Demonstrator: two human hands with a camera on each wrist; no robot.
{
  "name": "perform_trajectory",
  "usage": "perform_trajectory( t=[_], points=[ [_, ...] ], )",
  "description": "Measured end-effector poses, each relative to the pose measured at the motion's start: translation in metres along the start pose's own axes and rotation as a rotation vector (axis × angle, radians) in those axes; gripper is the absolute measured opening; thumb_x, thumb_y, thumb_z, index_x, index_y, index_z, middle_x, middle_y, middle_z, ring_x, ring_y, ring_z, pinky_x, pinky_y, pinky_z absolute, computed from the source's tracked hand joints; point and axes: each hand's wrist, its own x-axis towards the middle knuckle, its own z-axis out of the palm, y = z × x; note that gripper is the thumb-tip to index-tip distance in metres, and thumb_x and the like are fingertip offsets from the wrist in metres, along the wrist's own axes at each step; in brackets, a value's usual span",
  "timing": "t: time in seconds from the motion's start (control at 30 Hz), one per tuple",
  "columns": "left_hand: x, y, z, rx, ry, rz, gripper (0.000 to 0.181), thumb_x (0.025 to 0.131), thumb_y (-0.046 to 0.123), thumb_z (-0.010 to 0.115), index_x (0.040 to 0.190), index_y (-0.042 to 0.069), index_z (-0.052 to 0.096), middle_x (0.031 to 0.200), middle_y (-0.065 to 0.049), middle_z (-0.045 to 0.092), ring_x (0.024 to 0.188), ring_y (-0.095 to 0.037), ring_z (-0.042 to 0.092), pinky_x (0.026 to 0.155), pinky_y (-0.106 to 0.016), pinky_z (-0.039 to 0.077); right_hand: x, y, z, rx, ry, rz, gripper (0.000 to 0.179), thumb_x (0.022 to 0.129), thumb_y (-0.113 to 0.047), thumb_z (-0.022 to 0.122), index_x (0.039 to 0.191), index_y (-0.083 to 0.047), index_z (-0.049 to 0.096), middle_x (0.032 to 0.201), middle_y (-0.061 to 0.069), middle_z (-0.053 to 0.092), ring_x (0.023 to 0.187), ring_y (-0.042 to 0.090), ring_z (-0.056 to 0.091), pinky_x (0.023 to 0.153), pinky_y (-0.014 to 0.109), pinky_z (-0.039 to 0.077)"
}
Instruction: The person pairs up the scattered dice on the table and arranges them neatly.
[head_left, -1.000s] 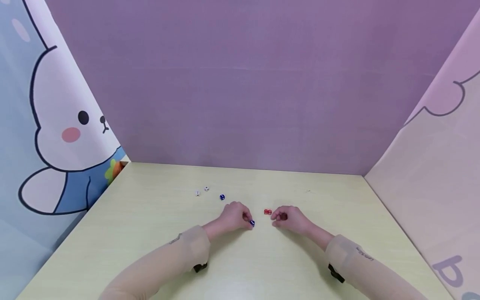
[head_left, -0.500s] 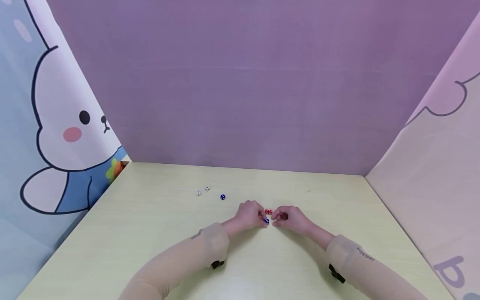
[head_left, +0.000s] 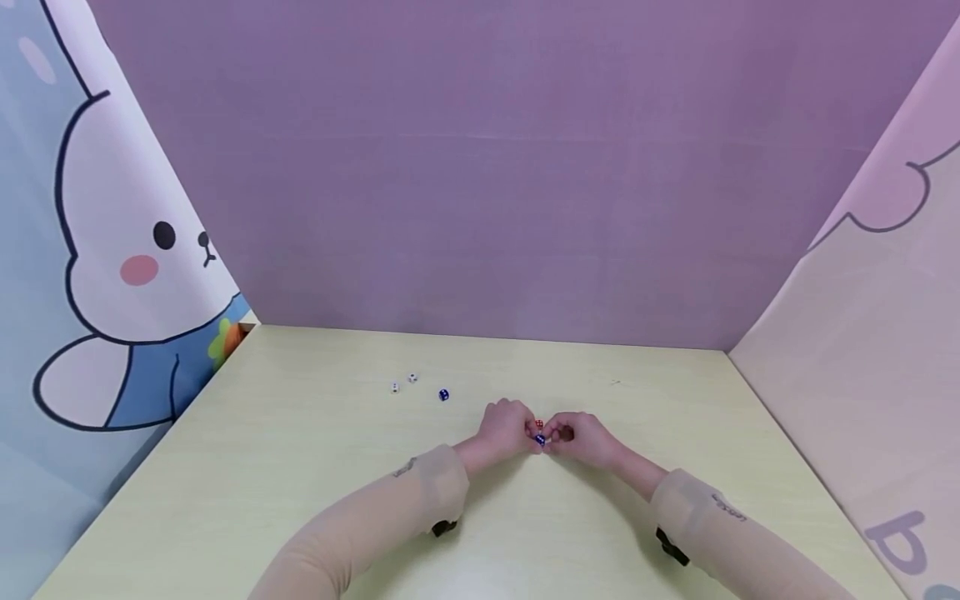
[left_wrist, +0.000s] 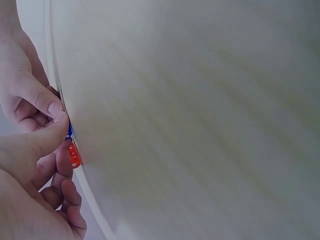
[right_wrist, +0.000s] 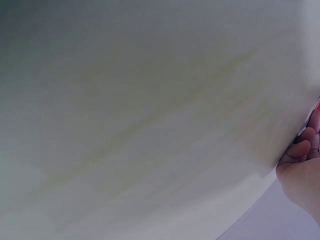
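My left hand (head_left: pixel 507 429) pinches a blue die (head_left: pixel 540 440) between thumb and fingertips, just in front of a red die (head_left: pixel 539 424). Left fingers partly cover the red dice in the head view. Facing it from the other side, my right hand (head_left: pixel 582 439) has loosely curled fingers, its fingertips right by the blue die. In the left wrist view, both thumbs come together over the blue die (left_wrist: pixel 69 132), and a red die (left_wrist: pixel 74 156) shows below it. The right wrist view catches only curled right fingers (right_wrist: pixel 301 146) at its edge.
Farther back on the pale tabletop (head_left: pixel 337 467), to the left, lie another blue die (head_left: pixel 444 395) and two white dice, one nearer (head_left: pixel 395 387) and one farther (head_left: pixel 412 378). A purple backdrop (head_left: pixel 480 183) rises behind the table, with printed panels on both sides.
My left hand has moved right with the blue die, bringing it to the right fingertips and in front of the red dice. The right hand has stayed nearly still.
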Motion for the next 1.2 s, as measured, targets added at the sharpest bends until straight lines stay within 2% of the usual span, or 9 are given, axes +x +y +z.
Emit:
perform_trajectory(
  t=[0.2,0.33,0.43,0.63,0.77,1.07,1.2],
  points=[
    [0.002,-0.001,0.001,0.009,0.012,0.017,0.017,0.065,0.030,0.086,0.066,0.022,0.071,0.062,0.014,0.062,0.075,-0.010,0.051,0.086,-0.042,0.038,0.001,-0.001,0.000,-0.015,0.001,-0.009,0.014,0.079,-0.007,0.073,0.091,-0.009,0.066,0.075,-0.003,0.057,0.068,0.005,0.047,0.062,0.018,0.041],
    [0.003,-0.004,0.000,0.023,-0.006,0.016,0.016,0.066,0.030,0.085,0.071,0.023,0.071,0.067,0.015,0.062,0.079,-0.011,0.052,0.089,-0.042,0.038,0.001,-0.003,0.000,-0.015,0.005,-0.010,0.013,0.079,-0.006,0.073,0.090,-0.008,0.066,0.075,-0.002,0.058,0.067,0.005,0.047,0.061,0.017,0.041],
    [0.001,-0.007,-0.005,0.015,-0.026,0.016,0.017,0.066,0.028,0.085,0.077,0.022,0.072,0.071,0.015,0.063,0.083,-0.012,0.053,0.092,-0.043,0.037,0.001,-0.004,0.000,-0.011,0.006,-0.011,0.013,0.079,-0.005,0.073,0.090,-0.007,0.066,0.075,-0.002,0.058,0.068,0.006,0.047,0.061,0.018,0.042],
    [-0.003,-0.016,-0.025,-0.016,-0.070,0.042,0.018,0.072,0.027,0.082,0.085,0.019,0.074,0.075,0.011,0.062,0.083,-0.012,0.049,0.087,-0.040,0.036,0.002,-0.003,0.001,-0.034,-0.002,0.014,0.014,0.080,-0.011,0.074,0.091,-0.011,0.066,0.075,-0.004,0.055,0.068,0.007,0.046,0.061,0.018,0.040],
    [-0.002,-0.028,-0.037,-0.005,-0.087,0.073,0.020,0.074,0.026,0.080,0.092,0.019,0.073,0.083,0.009,0.064,0.087,-0.013,0.047,0.088,-0.040,0.035,0.003,-0.002,0.002,-0.029,-0.009,0.029,0.016,0.079,-0.014,0.075,0.092,-0.012,0.065,0.076,-0.004,0.055,0.069,0.008,0.047,0.061,0.018,0.041],
    [0.002,-0.061,-0.067,0.064,-0.060,0.175,0.026,0.074,0.022,0.081,0.098,0.014,0.072,0.090,0.002,0.066,0.088,-0.017,0.047,0.086,-0.041,0.035,0.001,-0.003,0.002,-0.013,-0.018,0.044,0.015,0.080,-0.015,0.074,0.091,-0.011,0.065,0.077,-0.003,0.056,0.071,0.010,0.047,0.060,0.018,0.040],
    [0.001,-0.078,-0.078,0.055,-0.061,0.194,0.027,0.074,0.019,0.080,0.099,0.013,0.072,0.093,-0.002,0.066,0.090,-0.018,0.047,0.088,-0.042,0.034,0.001,-0.005,0.002,-0.003,-0.022,0.046,0.015,0.081,-0.014,0.074,0.092,-0.010,0.065,0.077,-0.002,0.056,0.071,0.010,0.047,0.060,0.018,0.040]
  ],
)
